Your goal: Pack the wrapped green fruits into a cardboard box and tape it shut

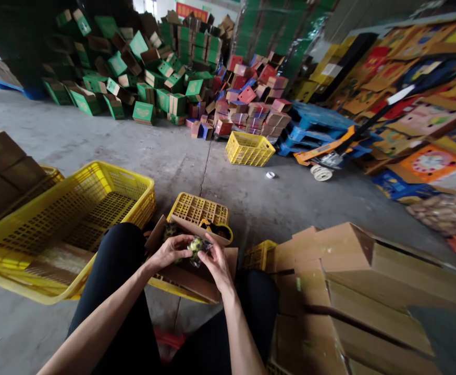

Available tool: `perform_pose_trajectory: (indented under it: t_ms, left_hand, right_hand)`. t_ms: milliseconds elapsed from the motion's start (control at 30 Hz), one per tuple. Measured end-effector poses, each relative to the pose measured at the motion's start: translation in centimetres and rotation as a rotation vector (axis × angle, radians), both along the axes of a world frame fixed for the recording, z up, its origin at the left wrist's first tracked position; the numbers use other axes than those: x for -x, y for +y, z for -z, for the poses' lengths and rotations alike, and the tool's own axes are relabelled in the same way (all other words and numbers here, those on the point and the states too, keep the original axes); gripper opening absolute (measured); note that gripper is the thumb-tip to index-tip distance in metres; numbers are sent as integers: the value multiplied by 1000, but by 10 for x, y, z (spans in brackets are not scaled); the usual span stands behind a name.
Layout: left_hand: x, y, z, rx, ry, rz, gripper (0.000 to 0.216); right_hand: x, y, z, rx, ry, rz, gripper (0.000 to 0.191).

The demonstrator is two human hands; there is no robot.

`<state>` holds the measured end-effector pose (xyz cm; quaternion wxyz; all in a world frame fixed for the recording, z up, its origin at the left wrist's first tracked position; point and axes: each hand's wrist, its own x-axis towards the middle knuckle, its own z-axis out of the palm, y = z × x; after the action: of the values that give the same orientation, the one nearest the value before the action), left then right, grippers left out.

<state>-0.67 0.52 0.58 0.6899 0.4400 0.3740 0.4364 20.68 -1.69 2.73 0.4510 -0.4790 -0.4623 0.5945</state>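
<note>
The left hand (170, 250) and right hand (217, 262) pinch the bag (197, 247) over the box (231, 258) — best held lightly, by its edges, so nothing inside gets crushed.

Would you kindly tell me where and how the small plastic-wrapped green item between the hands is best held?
Probably best with a light fingertip grip on its opposite sides, left hand from the left and right hand from the right: the green item is small and roundish, and a cardboard flap lies beyond it.
</note>
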Motion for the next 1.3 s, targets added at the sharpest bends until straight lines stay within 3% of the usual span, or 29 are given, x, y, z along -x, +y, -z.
perform_pose_trajectory:
  t_ms: [300,500,600,733,833,1000,1167,1233,1300]
  left_hand:
    - [0,0,4,-28,118,64,59]
    - [8,5,9,-47,193,-116,57]
    - [13,10,14,-106,298,-163,55]
    - [15,13,22,-325,557,-172,38]
    - [17,12,31,-430,748,-147,32]
    - [21,9,42,-428,850,-115,31]
    - [18,9,25,-314,572,-120,26]
    - [16,8,16,-224,369,-150,33]
    - [14,7,11,-101,166,-193,42]
  right_hand:
    - [-6,0,0,-23,-94,49,49]
    - [-15,7,7,-87,-195,102,37]
    - [-18,10,10,-173,-452,67,22]
    - [-12,4,17,-135,-1156,-260,34]
    - [-6,-5,24,-57,-1348,-386,29]
    - [-4,-7,30,-47,-1334,-421,30]
    - [-5,4,32,-115,-1194,-350,38]
    - [-6,6,33,-103,-1006,-239,46]
    - [-7,6,34,-7,-635,-116,51]
